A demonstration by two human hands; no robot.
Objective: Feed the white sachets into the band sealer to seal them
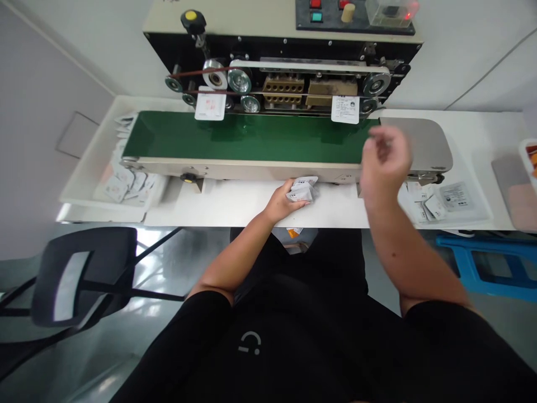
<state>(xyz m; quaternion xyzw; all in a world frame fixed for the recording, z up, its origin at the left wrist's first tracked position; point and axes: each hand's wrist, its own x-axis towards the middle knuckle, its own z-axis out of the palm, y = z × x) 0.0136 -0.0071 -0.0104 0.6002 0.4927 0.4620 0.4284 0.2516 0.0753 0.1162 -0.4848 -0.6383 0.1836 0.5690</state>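
Observation:
My left hand (283, 202) is closed around a small stack of white printed packets (301, 190), held over the table edge in front of the machine. My right hand (386, 154) is raised by the right end of the green conveyor belt (260, 137). Its fingers look curled but are smeared by motion, and I cannot see anything in them. Left of that hand, a white packet (345, 109) hangs at the right rollers of the band sealer (289, 45). Another packet (210, 105) hangs at the left rollers.
A white bin (69, 187) with many packets stands at the belt's left end. On the right, a clear tray (482, 210) holds more packets. A black chair (84, 274) is at the left, and a blue stool (486, 266) is under the table's right side.

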